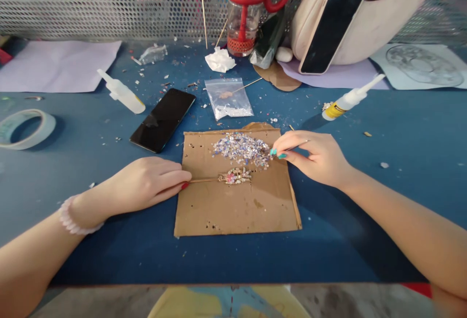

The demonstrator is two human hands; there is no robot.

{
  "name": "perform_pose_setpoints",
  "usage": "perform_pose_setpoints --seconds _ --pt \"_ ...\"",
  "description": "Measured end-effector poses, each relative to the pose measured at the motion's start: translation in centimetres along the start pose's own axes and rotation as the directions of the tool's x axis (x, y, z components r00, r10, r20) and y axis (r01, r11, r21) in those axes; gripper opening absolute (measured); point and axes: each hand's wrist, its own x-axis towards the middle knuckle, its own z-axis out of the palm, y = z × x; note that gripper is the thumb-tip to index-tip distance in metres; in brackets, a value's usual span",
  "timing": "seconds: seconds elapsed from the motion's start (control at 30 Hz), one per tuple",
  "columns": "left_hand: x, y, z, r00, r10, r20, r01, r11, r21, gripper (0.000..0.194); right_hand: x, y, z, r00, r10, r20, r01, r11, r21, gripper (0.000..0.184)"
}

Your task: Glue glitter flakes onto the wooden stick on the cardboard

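My left hand (146,184) pinches a thin wooden stick (204,180) between thumb and fingers at the left edge of a cardboard sheet (219,213). A small ornament (235,176), covered with pale beads around a pink spot, sits at the stick's far end, resting on the cardboard. Just behind it lies a pile of small, shiny lilac and silver pieces (237,148). My right hand (310,157) is closed on slim metal tweezers (297,147), their tips at the pile's right side. Whether the tips hold a piece is too small to tell.
Behind the cardboard lie a black phone (164,118) and a clear zip bag (229,99). Glue bottles (122,93) stand or lie at both sides. A tape roll (47,126) is far left. A red-handled cup (242,16), propped phone (332,31) and pale bag (390,21) line the back.
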Motion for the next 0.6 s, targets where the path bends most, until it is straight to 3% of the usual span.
perform_pose_setpoints --seconds 0.6 --pt "0.61 0.20 -0.33 1.000 -0.021 -0.007 0.021 1.000 -0.008 0.021 0.14 -0.76 0.22 0.999 -0.027 0.024 0.029 0.996 -0.089 0.012"
